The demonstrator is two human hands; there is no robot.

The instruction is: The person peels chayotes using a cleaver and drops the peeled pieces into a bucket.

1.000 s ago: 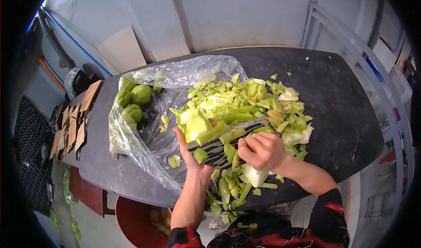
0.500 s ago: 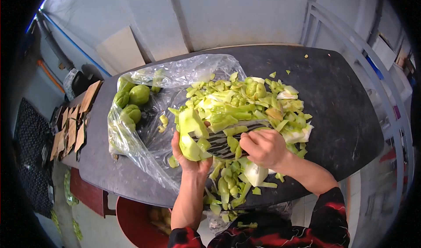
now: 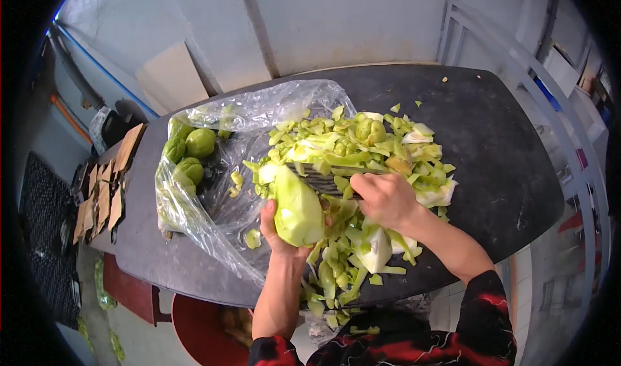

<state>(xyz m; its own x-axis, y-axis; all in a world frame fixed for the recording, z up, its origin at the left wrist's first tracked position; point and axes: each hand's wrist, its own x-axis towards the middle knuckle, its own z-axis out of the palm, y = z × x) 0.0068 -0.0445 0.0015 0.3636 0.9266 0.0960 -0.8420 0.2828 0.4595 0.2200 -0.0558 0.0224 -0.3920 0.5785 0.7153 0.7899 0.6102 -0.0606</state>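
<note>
My left hand [image 3: 279,233] is wrapped round the lower side of a mostly peeled chayote [image 3: 299,214], pale green with flat cut faces. In my right hand [image 3: 387,200] is a knife [image 3: 323,180] with a broad blade, its handle hidden in my fist. The blade points left, and its tip end is at the top of the chayote; whether it is cutting in I cannot tell. Scraps of peel cling to the blade. Beneath and behind my hands lies a heap of green peelings [image 3: 336,145] and cut pieces.
A clear plastic bag [image 3: 213,236] with several unpeeled chayotes [image 3: 200,143] lies open on the left of the dark table [image 3: 498,146]. Below the front edge stands a red tub [image 3: 194,330]. Cardboard pieces [image 3: 103,191] are at the left, a metal railing [image 3: 550,81] at the right.
The chayote has turned in my left hand, showing a smoother peeled face. The knife has moved up to its top end, with its blade tilted flatter.
</note>
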